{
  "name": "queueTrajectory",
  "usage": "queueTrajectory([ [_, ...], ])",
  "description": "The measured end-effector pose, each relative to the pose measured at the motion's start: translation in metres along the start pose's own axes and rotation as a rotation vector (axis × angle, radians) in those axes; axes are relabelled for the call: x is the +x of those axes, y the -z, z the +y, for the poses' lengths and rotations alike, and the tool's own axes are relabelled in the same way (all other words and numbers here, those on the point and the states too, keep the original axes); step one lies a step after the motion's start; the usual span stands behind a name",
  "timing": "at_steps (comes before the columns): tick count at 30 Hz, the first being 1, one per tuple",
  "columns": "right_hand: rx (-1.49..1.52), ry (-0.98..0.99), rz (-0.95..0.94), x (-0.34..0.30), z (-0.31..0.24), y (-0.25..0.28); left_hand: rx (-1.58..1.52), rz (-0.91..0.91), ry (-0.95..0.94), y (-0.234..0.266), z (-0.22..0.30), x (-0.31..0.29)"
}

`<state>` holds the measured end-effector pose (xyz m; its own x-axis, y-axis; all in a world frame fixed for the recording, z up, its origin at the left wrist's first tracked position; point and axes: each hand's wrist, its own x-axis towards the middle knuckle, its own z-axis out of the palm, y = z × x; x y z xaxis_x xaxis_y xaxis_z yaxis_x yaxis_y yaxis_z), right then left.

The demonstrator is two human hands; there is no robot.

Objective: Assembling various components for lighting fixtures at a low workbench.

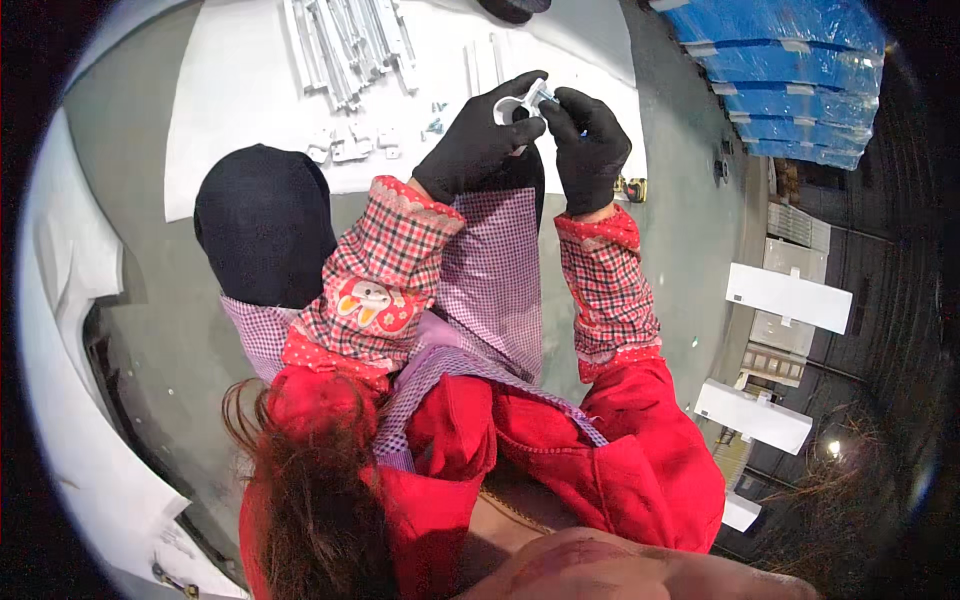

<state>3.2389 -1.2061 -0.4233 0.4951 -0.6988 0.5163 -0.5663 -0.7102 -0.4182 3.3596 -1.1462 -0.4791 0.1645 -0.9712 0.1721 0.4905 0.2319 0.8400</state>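
Note:
My left hand (462,146), in a black glove, is closed around a small white curved clamp-like bracket (506,108) with a ring-shaped end. From the right, my right hand (594,150), also gloved, pinches a small silvery bolt-like piece (545,95) against the bracket's edge; its fingertips partly hide it. Both hands are raised above a white sheet (250,100). On the sheet lie several silver metal bars (350,48), a cluster of white metal brackets (352,146) and some small screws (434,124).
A yellow and black tool (634,189) lies at the sheet's right corner. Blue film-wrapped stacks (785,75) stand at the far right. My knees, one under dark cloth (264,225), flank the near side. White sheeting (110,430) lies on the left.

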Motion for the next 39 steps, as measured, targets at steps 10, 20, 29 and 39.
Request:
queueTrajectory([
  [10,-0.164,0.18,-0.114,0.006,-0.01,0.007,0.05,0.005,-0.009,0.007,0.001,-0.005],
  [20,-0.186,0.172,-0.095,0.004,-0.016,0.002,0.063,-0.02,-0.042,0.01,0.007,-0.01],
  [29,-0.15,0.158,-0.167,0.002,-0.027,0.005,0.153,0.002,-0.101,0.015,0.003,-0.014],
  [39,-0.049,0.067,-0.136,0.001,-0.032,0.0,0.178,0.055,-0.084,0.016,0.001,-0.018],
])
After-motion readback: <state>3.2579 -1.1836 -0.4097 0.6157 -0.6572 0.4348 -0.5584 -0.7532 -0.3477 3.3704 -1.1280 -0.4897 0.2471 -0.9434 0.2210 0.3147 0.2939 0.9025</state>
